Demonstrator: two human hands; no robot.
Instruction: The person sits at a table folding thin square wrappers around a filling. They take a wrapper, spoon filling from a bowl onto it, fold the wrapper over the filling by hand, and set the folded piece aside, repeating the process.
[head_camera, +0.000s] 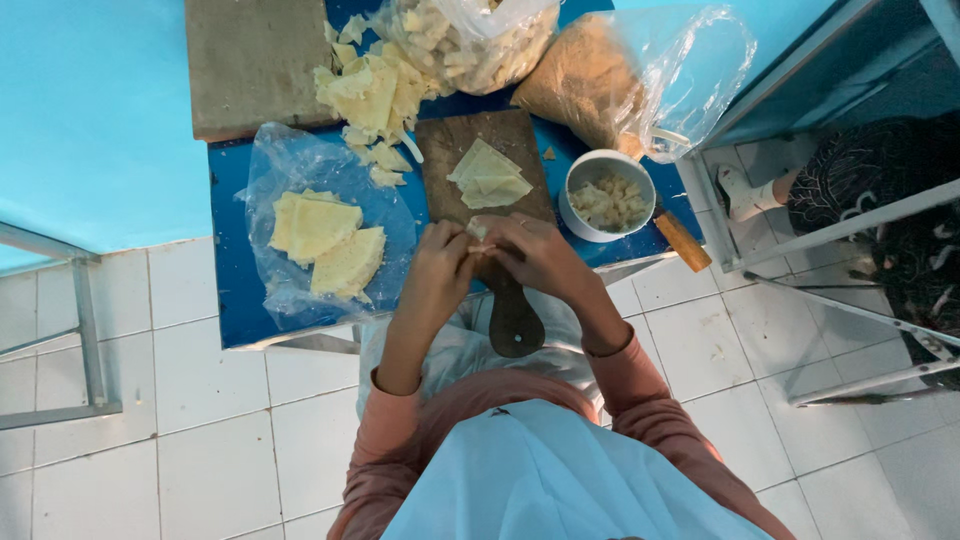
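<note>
while hands (490, 258) fold dough, white bowl (578, 214) holds filling.

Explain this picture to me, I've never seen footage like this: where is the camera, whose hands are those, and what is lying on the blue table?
The camera sits on the person's head and looks straight down, so you see their own two arms in orange sleeves. The left hand and right hand meet over a wooden cutting board, and their fingers pinch a small pale piece between them. On the board lies a stack of pale triangular sheets. On the blue table to the left, a clear plastic sheet bears more yellowish sheets. A white bowl of pale filling stands to the right, and plastic bags stand at the back. The floor is white tile.
</note>
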